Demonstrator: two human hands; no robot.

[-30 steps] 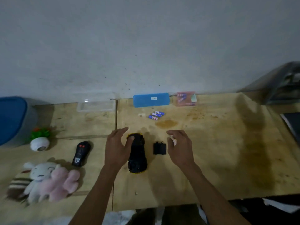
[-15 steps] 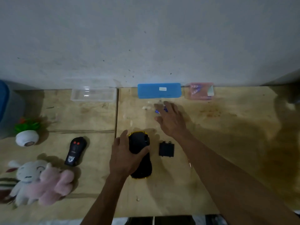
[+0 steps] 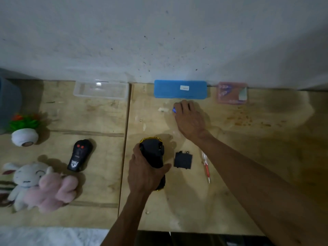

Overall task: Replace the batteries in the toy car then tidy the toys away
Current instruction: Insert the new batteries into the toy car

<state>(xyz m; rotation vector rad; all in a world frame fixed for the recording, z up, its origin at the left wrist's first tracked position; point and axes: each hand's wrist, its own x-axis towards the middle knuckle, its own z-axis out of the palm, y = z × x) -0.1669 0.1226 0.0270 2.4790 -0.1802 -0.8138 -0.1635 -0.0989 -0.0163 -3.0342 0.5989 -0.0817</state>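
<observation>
The black and yellow toy car (image 3: 153, 153) lies upside down on the wooden table (image 3: 248, 157). My left hand (image 3: 144, 173) grips its rear half. Its black battery cover (image 3: 183, 160) lies just right of it, beside a red-handled screwdriver (image 3: 206, 166). My right hand (image 3: 190, 119) reaches far forward and curls over the blue batteries (image 3: 174, 109), of which only a tip shows at my fingertips. A black remote control (image 3: 79, 155) lies to the left.
Along the wall stand a clear plastic box (image 3: 101, 89), a blue case (image 3: 180, 89) and a pink battery pack (image 3: 232, 93). A white and pink plush toy (image 3: 39, 185) and a small potted plant (image 3: 24, 130) sit at the left. A grey-blue bin (image 3: 8, 102) stands far left.
My right hand left the battery cover, reached forward to the batteries and closed its fingers over them. My left hand slid back along the car and took a firmer grip.
</observation>
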